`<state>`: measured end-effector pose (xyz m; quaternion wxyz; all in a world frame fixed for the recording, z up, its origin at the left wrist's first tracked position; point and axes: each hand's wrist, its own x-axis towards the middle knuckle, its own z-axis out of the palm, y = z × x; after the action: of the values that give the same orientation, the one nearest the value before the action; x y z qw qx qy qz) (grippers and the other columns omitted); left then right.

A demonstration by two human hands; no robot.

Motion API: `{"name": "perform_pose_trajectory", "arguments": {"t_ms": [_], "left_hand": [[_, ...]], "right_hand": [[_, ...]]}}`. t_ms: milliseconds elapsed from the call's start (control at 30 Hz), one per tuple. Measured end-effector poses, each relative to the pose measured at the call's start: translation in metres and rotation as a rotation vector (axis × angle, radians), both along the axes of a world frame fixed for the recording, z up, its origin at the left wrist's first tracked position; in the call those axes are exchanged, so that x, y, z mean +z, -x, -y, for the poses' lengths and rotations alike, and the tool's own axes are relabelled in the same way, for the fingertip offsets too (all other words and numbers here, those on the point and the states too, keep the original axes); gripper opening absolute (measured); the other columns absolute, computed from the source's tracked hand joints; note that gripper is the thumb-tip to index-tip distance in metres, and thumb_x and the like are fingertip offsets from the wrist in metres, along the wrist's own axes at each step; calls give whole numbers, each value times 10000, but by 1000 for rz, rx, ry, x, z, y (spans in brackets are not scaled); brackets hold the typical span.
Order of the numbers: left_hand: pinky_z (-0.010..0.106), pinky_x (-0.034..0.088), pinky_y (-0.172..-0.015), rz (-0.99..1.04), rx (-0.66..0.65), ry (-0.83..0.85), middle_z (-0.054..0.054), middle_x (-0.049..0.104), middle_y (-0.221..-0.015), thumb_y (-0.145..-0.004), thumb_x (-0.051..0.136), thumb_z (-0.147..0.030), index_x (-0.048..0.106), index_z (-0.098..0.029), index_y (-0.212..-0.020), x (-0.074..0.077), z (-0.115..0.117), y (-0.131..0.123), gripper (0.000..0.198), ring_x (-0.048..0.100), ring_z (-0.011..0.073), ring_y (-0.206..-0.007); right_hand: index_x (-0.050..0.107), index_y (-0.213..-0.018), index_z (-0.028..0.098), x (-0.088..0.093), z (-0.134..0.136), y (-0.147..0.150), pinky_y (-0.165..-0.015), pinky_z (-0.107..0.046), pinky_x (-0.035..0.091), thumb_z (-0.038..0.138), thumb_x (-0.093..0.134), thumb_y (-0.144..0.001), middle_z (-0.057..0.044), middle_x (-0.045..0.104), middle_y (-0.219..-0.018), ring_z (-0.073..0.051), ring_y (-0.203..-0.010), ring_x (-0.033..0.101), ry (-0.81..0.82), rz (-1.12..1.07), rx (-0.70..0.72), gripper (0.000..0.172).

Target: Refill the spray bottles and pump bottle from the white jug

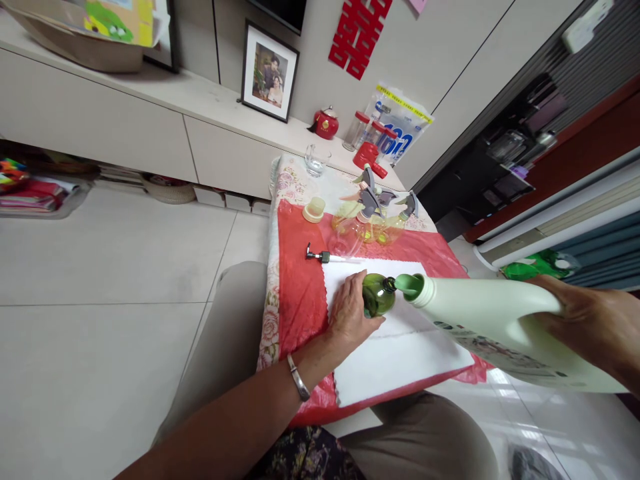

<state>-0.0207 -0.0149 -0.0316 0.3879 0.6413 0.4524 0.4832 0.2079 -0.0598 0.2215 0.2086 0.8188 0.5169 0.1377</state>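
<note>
My left hand [350,313] is wrapped round a small dark green bottle [378,295] standing on a white cloth [395,353]. In my right hand [595,327] is a large pale green jug [495,320], tipped on its side. Its spout [411,285] touches the open neck of the green bottle. A pump dispenser head [325,256] lies loose on the red cover [300,293] just beyond my left hand.
Several clear spray bottles with grey triggers [370,213] stand at the table's far side, beside a pale cap [314,209] and a glass [317,160]. Jars, a red pot [326,124] and a framed photo [269,72] sit on the wall counter. Tiled floor lies to the left.
</note>
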Motion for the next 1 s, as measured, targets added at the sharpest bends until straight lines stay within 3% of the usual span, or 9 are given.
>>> {"name": "perform_pose_trajectory", "arguments": {"t_ms": [233,633,1000], "left_hand": [[550,447,-1107,-8,7,-2,147,523,-1363,-594,857,-135,355,-213,-1377,0,0,0,934,518,349,-1307],[557,437,-1117,-8,1,-2,154,517,-1377,-598,858,-138,335,-215,-1392,0,0,0,954,515,358,-1319],[526,446,-1108,32,9,60,157,506,-1413,-580,871,-108,176,-238,-1492,1,3,0,1154,505,353,-1350]], "right_hand": [[675,-1074,349,0,1,-2,-596,-355,445,537,439,-642,-43,669,-772,-287,-697,634,-10,-1,19,527],[608,-1206,387,0,0,3,-674,-361,456,552,420,-679,-38,666,-869,-285,-790,639,48,7,-62,583],[629,-1096,383,1,1,0,-653,-358,444,548,417,-629,-27,663,-822,-280,-760,637,33,-17,-56,538]]}}
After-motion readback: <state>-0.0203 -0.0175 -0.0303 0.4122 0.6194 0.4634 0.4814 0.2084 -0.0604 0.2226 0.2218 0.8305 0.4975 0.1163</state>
